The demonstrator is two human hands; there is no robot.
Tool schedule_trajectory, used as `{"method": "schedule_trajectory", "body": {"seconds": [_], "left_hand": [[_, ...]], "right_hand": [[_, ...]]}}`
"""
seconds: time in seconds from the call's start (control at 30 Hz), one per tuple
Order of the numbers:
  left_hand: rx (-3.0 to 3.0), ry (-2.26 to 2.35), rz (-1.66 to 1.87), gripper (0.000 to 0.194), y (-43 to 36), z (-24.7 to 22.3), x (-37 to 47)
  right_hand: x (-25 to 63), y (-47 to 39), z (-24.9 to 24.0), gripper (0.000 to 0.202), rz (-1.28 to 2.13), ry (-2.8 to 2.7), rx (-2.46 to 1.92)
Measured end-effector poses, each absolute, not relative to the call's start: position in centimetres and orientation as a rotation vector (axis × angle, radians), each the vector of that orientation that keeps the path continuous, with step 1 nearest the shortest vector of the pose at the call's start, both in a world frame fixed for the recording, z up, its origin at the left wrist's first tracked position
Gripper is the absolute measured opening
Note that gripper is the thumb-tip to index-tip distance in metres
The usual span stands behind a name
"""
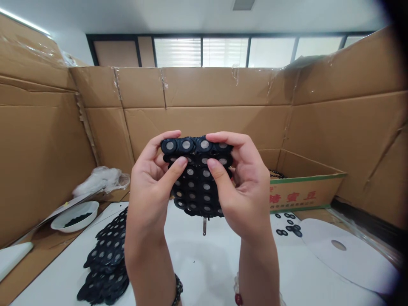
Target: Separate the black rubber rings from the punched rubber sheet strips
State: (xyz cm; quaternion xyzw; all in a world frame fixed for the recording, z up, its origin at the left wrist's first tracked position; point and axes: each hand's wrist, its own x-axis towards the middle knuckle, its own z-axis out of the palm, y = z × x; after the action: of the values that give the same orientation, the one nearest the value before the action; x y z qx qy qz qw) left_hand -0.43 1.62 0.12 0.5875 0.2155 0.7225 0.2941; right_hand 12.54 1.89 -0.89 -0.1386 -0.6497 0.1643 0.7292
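A black sheet of joined round pieces with pale grey centres [198,185] is held up in front of me, over the white table. My left hand [156,176] grips its left side, thumb on the front face and fingers behind the top edge. On the right side my right hand [240,178] pinches it the same way, index finger along the top row. The upper rows tilt forward over the rows below. Below the sheet's lower edge a small metal piece [204,226] shows; whether it is attached cannot be seen.
Similar black sheets [106,259] lie piled at left, near a white bowl [75,216] of small black pieces and a clear plastic bag [102,182]. At right are loose black rings [290,228], a white disc [347,250] and an open carton [306,193]. Cardboard walls [204,89] surround the table.
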Motion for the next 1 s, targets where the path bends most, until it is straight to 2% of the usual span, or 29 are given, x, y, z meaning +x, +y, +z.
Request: {"method": "schedule_trajectory", "body": {"seconds": [0.5, 1.0], "left_hand": [[1.522, 0.433, 1.862, 0.036, 1.6, 0.2, -0.6], [1.411, 0.292, 1.903, 0.031, 2.1, 0.2, -1.1]], "right_hand": [[12.7, 0.7, -0.9, 0.031, 0.116, -1.417, -0.286], [12.4, 0.8, -1.1, 0.036, 0.073, -1.461, -0.222]]}}
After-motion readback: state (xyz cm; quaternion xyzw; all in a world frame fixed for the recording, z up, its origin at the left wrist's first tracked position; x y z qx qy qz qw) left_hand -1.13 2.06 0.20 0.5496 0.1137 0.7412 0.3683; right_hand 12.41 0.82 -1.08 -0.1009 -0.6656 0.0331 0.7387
